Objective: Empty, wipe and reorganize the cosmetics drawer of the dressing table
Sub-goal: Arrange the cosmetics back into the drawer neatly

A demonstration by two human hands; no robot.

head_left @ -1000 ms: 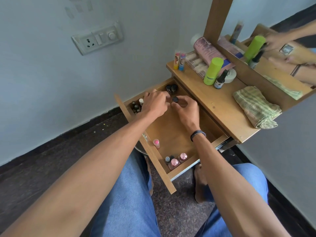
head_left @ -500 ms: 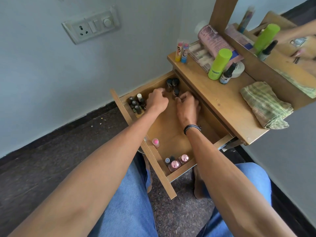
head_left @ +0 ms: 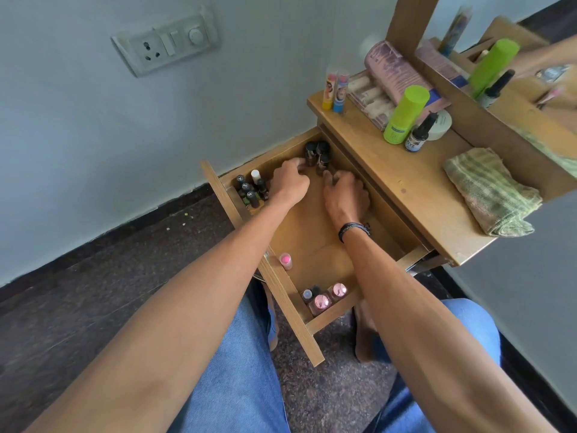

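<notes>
The wooden drawer (head_left: 315, 245) of the dressing table is pulled out over my lap. Three dark bottles with black caps (head_left: 318, 154) stand together in its far corner. My left hand (head_left: 290, 181) reaches in with curled fingers and pinches the nearest of them at its side. My right hand (head_left: 345, 190), with a black band on the wrist, lies beside it, its fingertips touching the bottle nearest to me. Several small black-capped bottles (head_left: 249, 190) stand in the far left corner. A pink-capped bottle (head_left: 285, 260) and pink-lidded jars (head_left: 323, 301) stand towards the near end.
On the tabletop (head_left: 406, 185) stand a green bottle (head_left: 406, 114), a dark dropper bottle (head_left: 418, 135), two small tubes (head_left: 335, 89), a pink pack (head_left: 387, 68) and a folded green cloth (head_left: 490, 189). The mirror rises behind them. My knees are under the drawer.
Both hands moved a black-capped bottle towards the far corner and set it against the other two dark bottles. The view has shifted slightly.
</notes>
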